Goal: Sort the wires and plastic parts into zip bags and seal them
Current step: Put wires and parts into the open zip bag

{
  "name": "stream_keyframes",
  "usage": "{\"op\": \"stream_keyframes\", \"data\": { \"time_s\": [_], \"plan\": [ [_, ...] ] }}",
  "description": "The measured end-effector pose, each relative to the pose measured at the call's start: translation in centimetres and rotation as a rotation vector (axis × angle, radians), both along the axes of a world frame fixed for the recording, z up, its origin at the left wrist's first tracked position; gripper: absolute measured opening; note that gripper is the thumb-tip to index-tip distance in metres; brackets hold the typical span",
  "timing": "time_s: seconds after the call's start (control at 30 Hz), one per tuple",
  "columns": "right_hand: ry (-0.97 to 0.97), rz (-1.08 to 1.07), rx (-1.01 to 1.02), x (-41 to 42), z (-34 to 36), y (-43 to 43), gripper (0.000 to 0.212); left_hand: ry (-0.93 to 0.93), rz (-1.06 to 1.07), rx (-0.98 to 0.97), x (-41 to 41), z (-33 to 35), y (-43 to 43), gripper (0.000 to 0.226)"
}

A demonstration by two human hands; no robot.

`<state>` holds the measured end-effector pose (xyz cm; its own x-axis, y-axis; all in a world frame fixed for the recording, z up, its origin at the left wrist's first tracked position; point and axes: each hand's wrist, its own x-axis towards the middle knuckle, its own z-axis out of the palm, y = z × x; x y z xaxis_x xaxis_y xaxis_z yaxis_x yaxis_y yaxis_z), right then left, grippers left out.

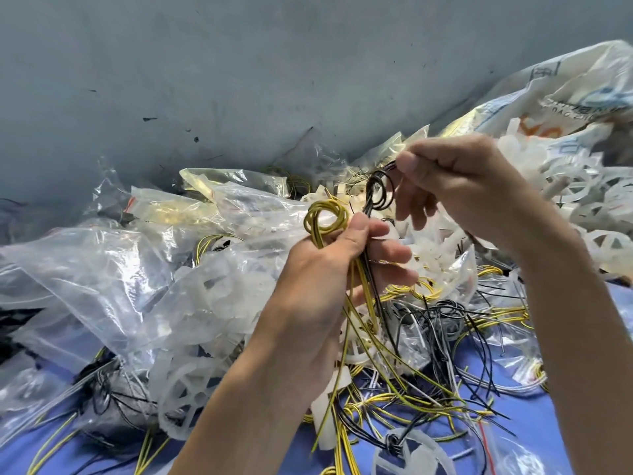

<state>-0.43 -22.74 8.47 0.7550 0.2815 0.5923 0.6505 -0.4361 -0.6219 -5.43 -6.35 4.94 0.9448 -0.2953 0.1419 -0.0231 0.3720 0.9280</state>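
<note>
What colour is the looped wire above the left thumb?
The looped wire bundle is yellow with thin dark stripes; head view shows it.

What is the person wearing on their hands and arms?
Nothing visible: the left hand and right hand are bare, no gloves, rings or watch, and the left forearm and right forearm are uncovered to the frame edge, no sleeves in view.
</note>
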Motion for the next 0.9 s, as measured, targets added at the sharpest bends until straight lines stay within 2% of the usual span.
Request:
{"op": "stream_keyframes", "data": {
  "time_s": [0.13,0.33,0.47,0.53,0.57,0.7,0.8,0.9],
  "plan": [
    [0.105,0.097,-0.026,-0.4,-0.1,0.9,0.046,-0.001,0.061,0.032,0.1,0.0,-0.3,0.029],
    [0.068,0.122,-0.182,-1.0,0.0,1.3,0.039,-0.027,0.127,0.031,0.4,-0.6,-0.8,0.029],
    [0.005,0.082,-0.174,-1.0,0.1,1.0,0.030,-0.037,0.077,0.058,0.4,-0.7,-0.8,0.034],
    [-0.002,0.045,-0.127,-1.0,0.2,0.4,0.017,-0.014,0.085,0.070,0.8,-0.9,-0.6,0.037],
    [0.011,0.040,-0.092,-1.0,0.3,0.1,0.010,0.007,0.094,0.051,1.0,-0.9,-0.3,0.037],
    [0.083,0.081,-0.009,-1.8,0.9,-0.7,0.012,0.108,0.111,-0.163,2.0,-0.4,1.0,0.030],
    [0.125,0.220,-0.162,-3.1,1.4,-0.4,0.008,0.074,0.053,-0.186,1.7,-0.3,1.0,0.033],
    [0.045,0.249,-0.294,-3.4,1.3,1.1,0.012,0.042,-0.043,-0.170,0.9,-0.2,0.1,0.029]
  ]
}}
